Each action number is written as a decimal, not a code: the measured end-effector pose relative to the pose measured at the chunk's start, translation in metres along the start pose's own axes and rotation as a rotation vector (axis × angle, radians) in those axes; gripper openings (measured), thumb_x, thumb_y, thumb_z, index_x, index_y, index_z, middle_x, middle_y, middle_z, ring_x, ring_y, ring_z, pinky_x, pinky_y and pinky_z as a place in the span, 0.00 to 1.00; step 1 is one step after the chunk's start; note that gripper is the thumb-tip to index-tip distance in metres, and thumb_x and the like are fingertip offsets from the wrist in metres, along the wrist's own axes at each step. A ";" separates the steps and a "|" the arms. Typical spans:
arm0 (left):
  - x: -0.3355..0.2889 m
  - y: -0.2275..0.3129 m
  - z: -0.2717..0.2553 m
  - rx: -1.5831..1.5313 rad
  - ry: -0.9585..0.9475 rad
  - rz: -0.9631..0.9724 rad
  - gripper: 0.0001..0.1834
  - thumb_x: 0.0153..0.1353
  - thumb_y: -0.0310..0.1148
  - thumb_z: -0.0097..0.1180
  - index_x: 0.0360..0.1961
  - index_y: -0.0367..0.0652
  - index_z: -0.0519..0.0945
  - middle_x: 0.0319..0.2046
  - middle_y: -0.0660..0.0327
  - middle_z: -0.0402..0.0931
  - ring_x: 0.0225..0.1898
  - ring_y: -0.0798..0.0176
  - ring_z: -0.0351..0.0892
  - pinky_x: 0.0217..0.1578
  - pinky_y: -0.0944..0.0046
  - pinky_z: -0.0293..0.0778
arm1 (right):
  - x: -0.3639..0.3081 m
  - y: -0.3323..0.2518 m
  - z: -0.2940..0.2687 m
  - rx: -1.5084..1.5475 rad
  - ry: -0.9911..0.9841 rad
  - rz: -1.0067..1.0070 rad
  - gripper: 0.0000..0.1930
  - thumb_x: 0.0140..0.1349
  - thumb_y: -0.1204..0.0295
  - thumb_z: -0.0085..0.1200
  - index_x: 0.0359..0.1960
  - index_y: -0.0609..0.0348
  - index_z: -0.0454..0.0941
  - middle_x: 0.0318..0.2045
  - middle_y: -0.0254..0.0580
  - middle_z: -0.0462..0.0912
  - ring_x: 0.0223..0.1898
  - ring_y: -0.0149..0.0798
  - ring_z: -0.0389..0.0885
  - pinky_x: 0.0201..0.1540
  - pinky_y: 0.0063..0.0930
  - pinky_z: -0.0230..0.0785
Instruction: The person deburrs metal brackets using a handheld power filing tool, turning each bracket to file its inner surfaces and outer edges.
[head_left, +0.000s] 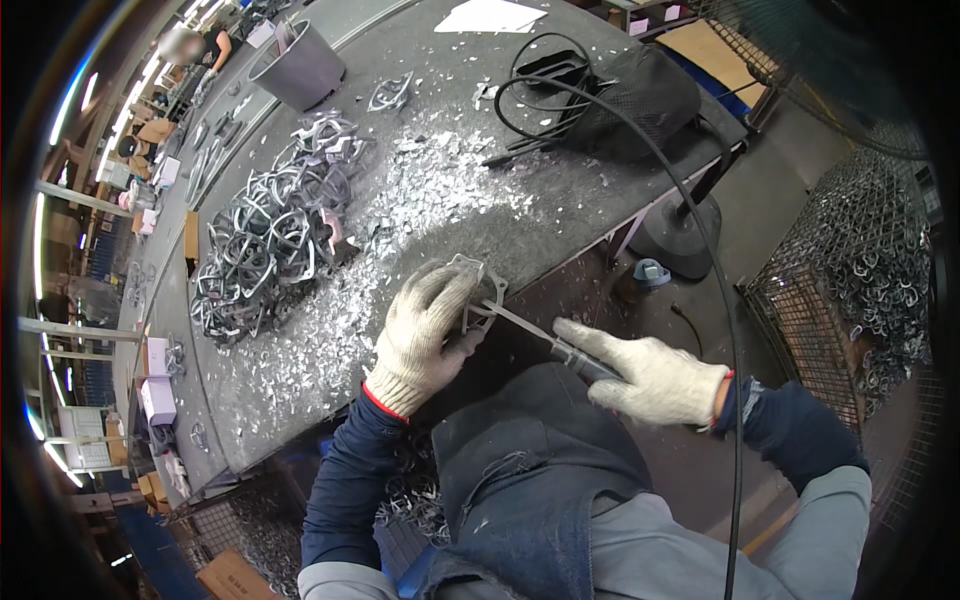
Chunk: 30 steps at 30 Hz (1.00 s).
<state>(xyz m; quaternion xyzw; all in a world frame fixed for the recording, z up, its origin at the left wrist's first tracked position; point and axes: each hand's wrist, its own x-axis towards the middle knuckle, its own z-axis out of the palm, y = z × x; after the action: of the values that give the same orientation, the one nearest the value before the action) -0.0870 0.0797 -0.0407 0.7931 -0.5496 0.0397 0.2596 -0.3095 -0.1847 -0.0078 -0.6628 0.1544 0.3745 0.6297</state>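
Note:
My left hand (pixel 425 335), in a white knitted glove, grips a small grey open-framed metal casting (pixel 497 291) at the near edge of the workbench. My right hand (pixel 665 382), gloved the same way, is closed round the dark handle of a file (pixel 530 327), with the forefinger stretched along it. The file's narrow blade points left and reaches the casting; the exact contact is too small to make out. Left of my left hand lies a heap of similar metal castings (pixel 265 245), and silvery metal flakes (pixel 440 190) are strewn between.
A grey bucket (pixel 300 72) stands at the far left of the dark workbench (pixel 545 240). At the far right lies a black mesh bag (pixel 640 100); a black cable (pixel 722 275) arcs past my right arm. Wire cages (pixel 805 330) of castings stand right. Another person (pixel 212 50) is far left.

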 end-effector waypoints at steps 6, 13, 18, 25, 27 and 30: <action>-0.007 -0.004 0.002 0.035 0.010 -0.012 0.49 0.43 0.28 0.86 0.73 0.46 0.84 0.68 0.49 0.82 0.74 0.33 0.78 0.74 0.38 0.77 | -0.002 -0.003 0.014 0.040 0.059 -0.085 0.45 0.81 0.70 0.52 0.95 0.36 0.45 0.32 0.38 0.81 0.23 0.31 0.83 0.24 0.31 0.83; -0.005 0.000 0.007 0.116 0.033 0.065 0.46 0.44 0.27 0.86 0.70 0.40 0.85 0.66 0.45 0.83 0.71 0.31 0.82 0.71 0.37 0.80 | 0.003 0.018 0.003 0.508 -0.156 -0.044 0.48 0.79 0.72 0.51 0.95 0.38 0.41 0.30 0.33 0.75 0.19 0.24 0.69 0.20 0.25 0.72; -0.012 -0.006 0.008 0.081 0.039 0.048 0.51 0.39 0.25 0.86 0.71 0.46 0.85 0.67 0.51 0.83 0.74 0.32 0.78 0.74 0.37 0.78 | -0.006 0.003 0.003 0.393 -0.148 -0.061 0.48 0.79 0.71 0.51 0.95 0.39 0.41 0.31 0.32 0.75 0.21 0.23 0.70 0.23 0.23 0.75; -0.008 -0.003 0.010 0.085 0.058 0.062 0.50 0.38 0.25 0.85 0.70 0.44 0.86 0.65 0.50 0.84 0.72 0.32 0.80 0.73 0.36 0.79 | -0.006 0.005 -0.004 0.450 -0.198 -0.032 0.49 0.80 0.70 0.52 0.95 0.39 0.38 0.31 0.31 0.75 0.20 0.23 0.70 0.22 0.24 0.75; -0.009 -0.002 0.010 0.085 0.058 0.069 0.50 0.37 0.24 0.86 0.70 0.44 0.86 0.65 0.49 0.84 0.72 0.31 0.80 0.73 0.36 0.79 | 0.001 0.013 -0.005 0.452 -0.194 -0.018 0.49 0.80 0.70 0.52 0.95 0.39 0.38 0.31 0.32 0.75 0.20 0.24 0.71 0.22 0.24 0.75; -0.006 -0.001 0.010 0.082 0.055 0.062 0.51 0.36 0.23 0.86 0.70 0.44 0.86 0.65 0.49 0.84 0.72 0.31 0.80 0.74 0.36 0.79 | 0.001 0.017 -0.001 0.466 -0.192 -0.037 0.48 0.80 0.70 0.52 0.95 0.39 0.38 0.31 0.31 0.74 0.20 0.24 0.71 0.22 0.23 0.75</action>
<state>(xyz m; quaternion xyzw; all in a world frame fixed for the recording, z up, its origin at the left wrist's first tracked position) -0.0906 0.0803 -0.0521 0.7842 -0.5646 0.0921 0.2404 -0.3199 -0.1878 -0.0205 -0.4638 0.1638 0.3783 0.7842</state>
